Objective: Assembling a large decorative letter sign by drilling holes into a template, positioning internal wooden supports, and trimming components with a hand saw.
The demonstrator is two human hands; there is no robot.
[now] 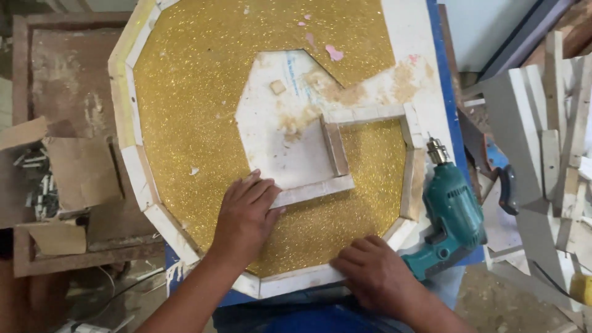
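Glittered panel [203,123] under flat left hand [245,217].

Panel [203,123]: gold glitter sheet, sparkly, grainy; bare white patch at centre, matt, glue-stained. Edging strips [132,111] around panel: raw pale wood. Drill [453,216] right of panel: teal plastic, metal chuck.

To my right, at the right edge of the blue table [445,86], lies a teal power drill [452,217] with its chuck pointing toward the top of the frame. Past it, along the right side of the frame, pale wooden offcuts [558,142] are piled loosely. On the left sits a rusty brown metal frame [61,74], with torn cardboard pieces [80,172] lying over it and a small heap of metal bits [38,182] at the left edge.
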